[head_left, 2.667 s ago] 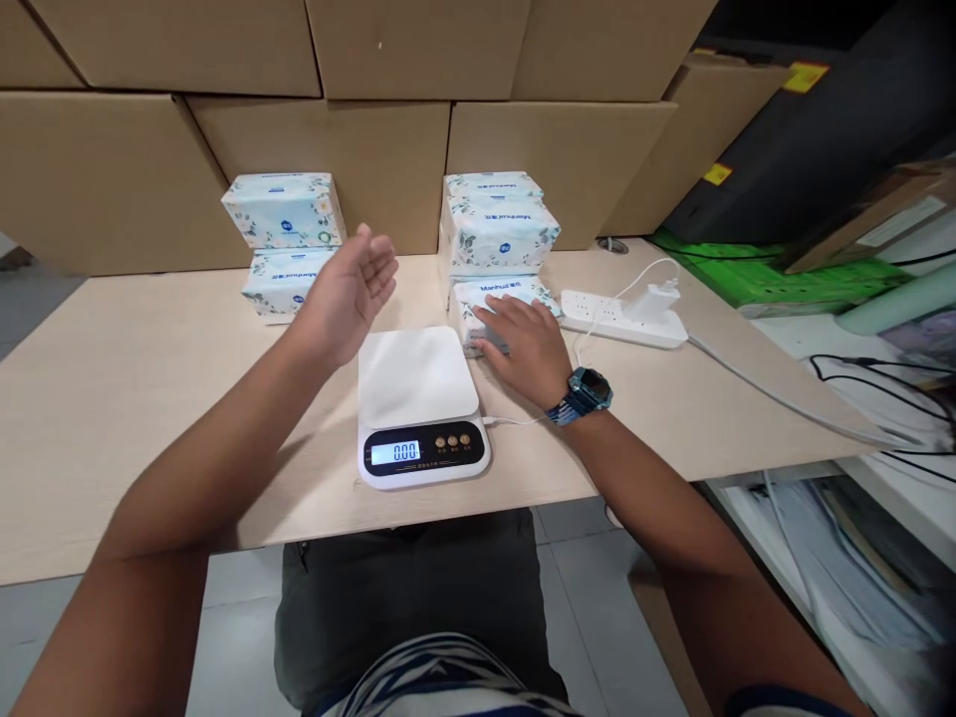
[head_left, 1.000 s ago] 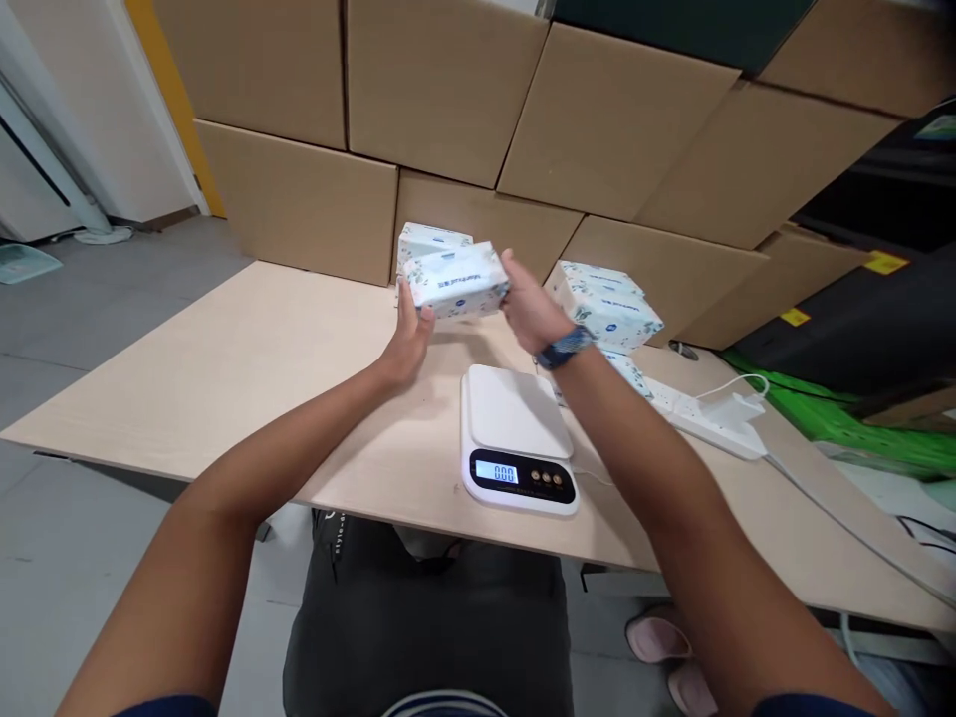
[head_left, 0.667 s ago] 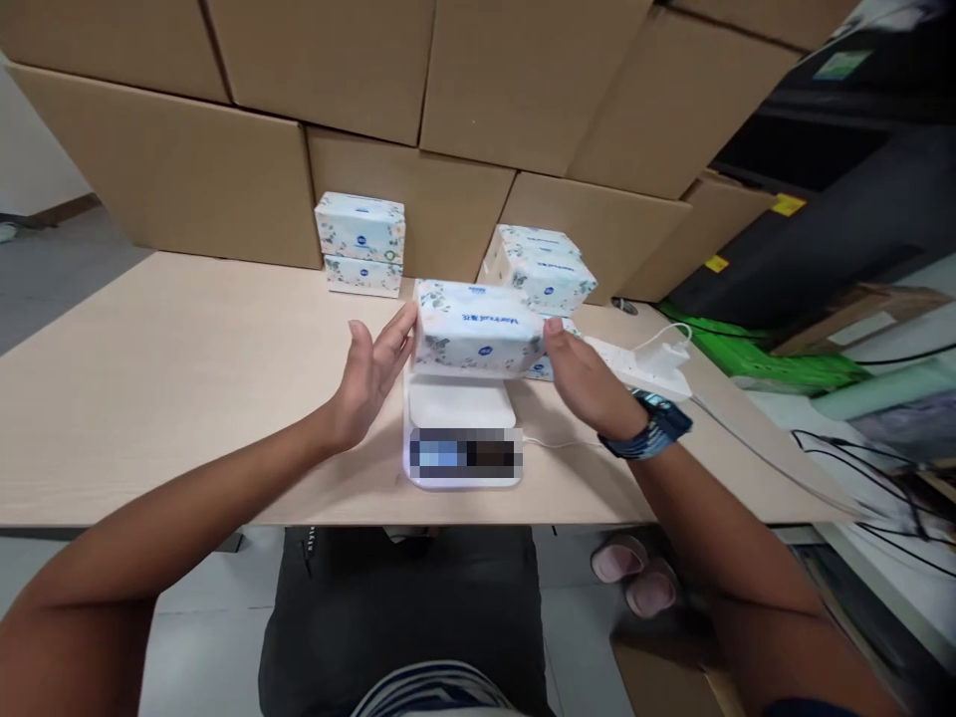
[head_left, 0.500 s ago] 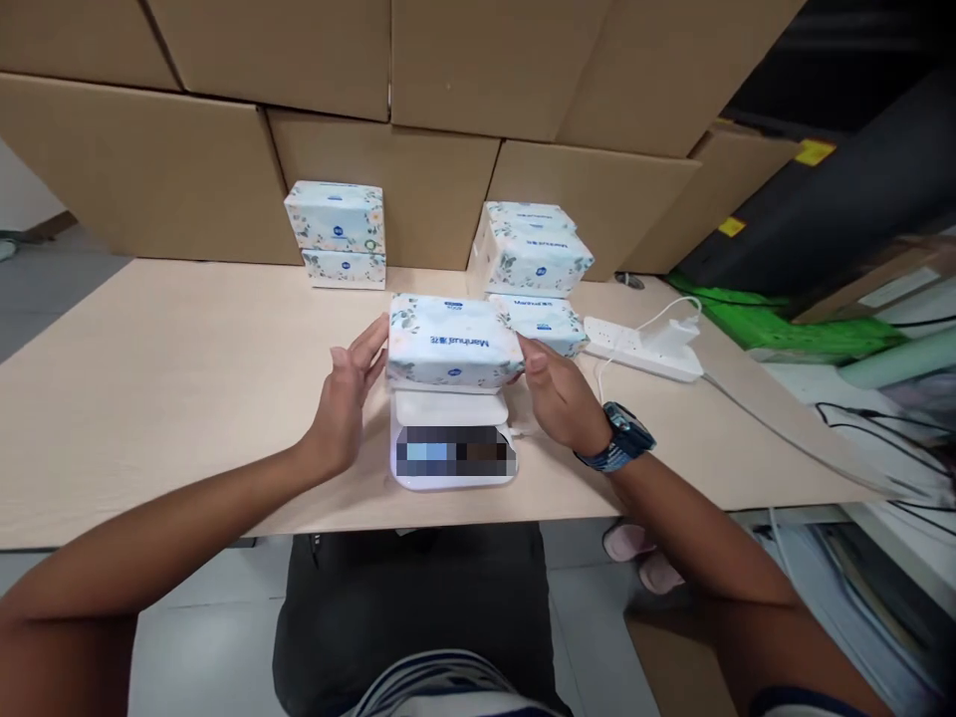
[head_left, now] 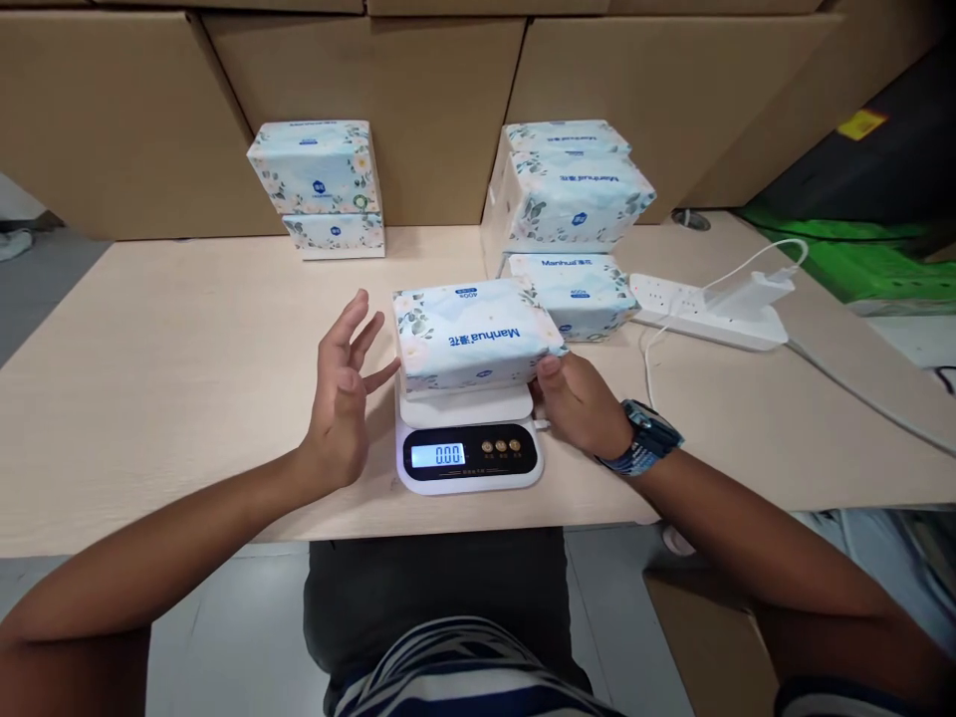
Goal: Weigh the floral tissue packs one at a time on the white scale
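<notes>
A pale blue floral tissue pack (head_left: 474,334) is tilted above the white digital scale (head_left: 469,410), its right end a little raised. My right hand (head_left: 579,398) grips that right end, thumb on the front corner and fingers mostly hidden beneath. To the pack's left, my left hand (head_left: 340,398) is open with fingers spread. Its lowest finger comes close to the pack's left edge; whether it touches I cannot tell. The scale's lit display (head_left: 438,455) reads 0.00. The pack covers the rear of the scale's plate.
Two tissue packs (head_left: 318,174) are stacked at the back left, and several more (head_left: 579,204) at the back right. A white power strip (head_left: 709,311) with a plug and cables lies on the right of the table (head_left: 186,398). Cardboard boxes (head_left: 440,119) form a wall behind.
My left hand has come away from the pack's left side and its fingers have spread. The pack has tilted, right end up, in my right hand. The view has tipped downward.
</notes>
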The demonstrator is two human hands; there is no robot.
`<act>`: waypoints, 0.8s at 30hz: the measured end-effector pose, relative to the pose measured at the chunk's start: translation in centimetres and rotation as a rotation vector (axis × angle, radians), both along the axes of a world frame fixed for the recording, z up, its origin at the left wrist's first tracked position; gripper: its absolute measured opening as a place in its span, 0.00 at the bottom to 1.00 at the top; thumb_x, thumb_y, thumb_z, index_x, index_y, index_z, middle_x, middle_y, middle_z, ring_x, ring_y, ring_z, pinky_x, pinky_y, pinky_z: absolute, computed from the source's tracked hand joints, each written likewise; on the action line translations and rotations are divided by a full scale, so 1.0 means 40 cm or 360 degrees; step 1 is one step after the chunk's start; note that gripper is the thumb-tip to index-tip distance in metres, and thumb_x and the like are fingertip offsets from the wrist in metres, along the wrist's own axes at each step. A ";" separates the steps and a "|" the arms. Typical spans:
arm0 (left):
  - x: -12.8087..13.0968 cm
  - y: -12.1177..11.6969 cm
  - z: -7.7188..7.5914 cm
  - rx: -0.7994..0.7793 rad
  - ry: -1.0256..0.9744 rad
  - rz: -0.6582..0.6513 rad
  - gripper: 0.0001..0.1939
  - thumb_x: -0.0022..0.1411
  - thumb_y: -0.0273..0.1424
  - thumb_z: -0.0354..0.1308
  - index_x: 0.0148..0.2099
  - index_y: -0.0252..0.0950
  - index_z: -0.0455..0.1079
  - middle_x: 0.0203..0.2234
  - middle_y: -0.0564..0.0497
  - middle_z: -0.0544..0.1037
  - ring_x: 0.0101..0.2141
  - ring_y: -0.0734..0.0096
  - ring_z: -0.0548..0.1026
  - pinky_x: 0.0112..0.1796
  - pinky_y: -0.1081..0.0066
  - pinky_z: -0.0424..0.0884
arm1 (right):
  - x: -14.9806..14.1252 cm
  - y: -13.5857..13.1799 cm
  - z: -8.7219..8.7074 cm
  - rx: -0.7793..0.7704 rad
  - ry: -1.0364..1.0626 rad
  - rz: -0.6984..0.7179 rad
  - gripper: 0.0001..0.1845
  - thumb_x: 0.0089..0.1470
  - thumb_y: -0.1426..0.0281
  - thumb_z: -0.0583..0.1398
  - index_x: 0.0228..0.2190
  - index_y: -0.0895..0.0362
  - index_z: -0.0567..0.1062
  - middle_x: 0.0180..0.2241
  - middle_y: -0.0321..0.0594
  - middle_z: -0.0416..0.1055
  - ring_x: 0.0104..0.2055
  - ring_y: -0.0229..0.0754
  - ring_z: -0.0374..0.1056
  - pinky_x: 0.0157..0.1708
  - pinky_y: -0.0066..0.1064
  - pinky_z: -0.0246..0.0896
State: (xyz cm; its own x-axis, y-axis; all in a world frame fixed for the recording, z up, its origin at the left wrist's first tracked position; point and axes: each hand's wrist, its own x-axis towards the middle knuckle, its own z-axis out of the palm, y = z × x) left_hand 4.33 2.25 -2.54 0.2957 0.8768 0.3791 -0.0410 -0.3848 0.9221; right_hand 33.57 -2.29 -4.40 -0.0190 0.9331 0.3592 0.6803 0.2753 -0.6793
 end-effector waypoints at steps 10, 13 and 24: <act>0.008 0.008 0.012 -0.0164 0.0027 0.0076 0.37 0.69 0.70 0.42 0.72 0.62 0.57 0.82 0.56 0.49 0.80 0.41 0.54 0.62 0.43 0.82 | 0.011 -0.024 -0.023 -0.0031 -0.0044 -0.0087 0.65 0.59 0.25 0.40 0.80 0.55 0.42 0.35 0.48 0.84 0.26 0.53 0.76 0.32 0.47 0.74; 0.006 0.014 0.007 -0.0204 0.0040 0.0075 0.36 0.69 0.70 0.42 0.71 0.62 0.57 0.82 0.59 0.48 0.79 0.40 0.54 0.62 0.44 0.82 | 0.014 -0.021 -0.024 -0.0073 -0.0005 -0.0042 0.66 0.57 0.24 0.39 0.80 0.53 0.39 0.34 0.46 0.83 0.24 0.51 0.75 0.25 0.43 0.71; 0.007 0.025 0.006 -0.0278 0.0020 0.0123 0.39 0.64 0.74 0.48 0.68 0.62 0.62 0.80 0.60 0.54 0.76 0.40 0.62 0.56 0.47 0.86 | 0.026 -0.016 -0.029 0.0054 -0.0034 0.0019 0.60 0.59 0.26 0.34 0.80 0.46 0.39 0.52 0.51 0.83 0.35 0.51 0.82 0.35 0.45 0.78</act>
